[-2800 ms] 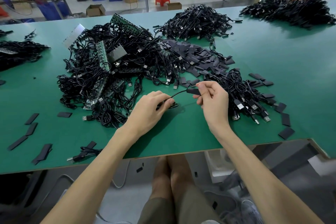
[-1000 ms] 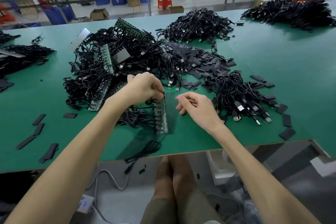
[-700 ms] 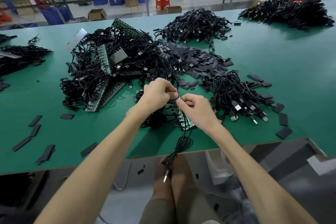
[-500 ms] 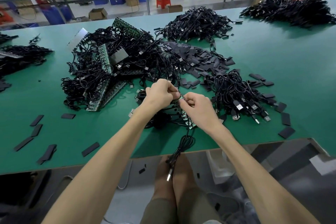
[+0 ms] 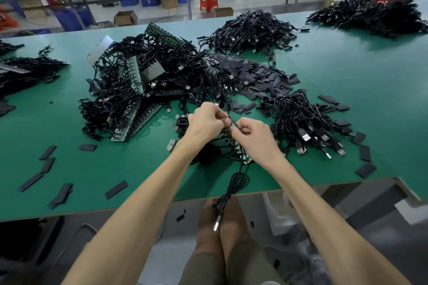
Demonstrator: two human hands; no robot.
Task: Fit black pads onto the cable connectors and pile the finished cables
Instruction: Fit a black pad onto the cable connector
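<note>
1. Head cam, hands: L hand (image 5: 205, 122) and R hand (image 5: 253, 139) sit close together mid-tabletop (image 5: 352, 90), toward the near edge. Both have fingers curled, pinching the top end of a green strip (image 5: 240, 154) of small boards w/ cables attached. Can't tell if the R fingers grip board or cable end.
2. Task's thing: one cable (image 5: 234, 183) runs from the strip down over the near edge. Its USB plug (image 5: 216, 225) hangs below the tabletop, in front of the knees. No pad visible on it.
3. Done, my read: the cable bunch (image 5: 303, 120) just right of the R hand looks like the finished pile, USB ends pointing to the near edge. Status of the piles along the far edge is unknown.
4. Left: big tangle (image 5: 148, 90) left of centre w/ more strips in it. Loose pads (image 5: 252, 74) are heaped behind the hands, plus a few near the near-left corner. Est. well short of half, lots to go.
5. Vs earlier:
   - 2.8 s ago the hands held a single cable w/ a dark pad at its end and no strip in front. That cable's now out of the hands, and a strip's been pulled from the tangle toward the near edge.
   - 1.0 s ago only the L hand held the strip, R hand open beside it. Now both pinch.
   - Last 0.5 s: approx no change.
</note>
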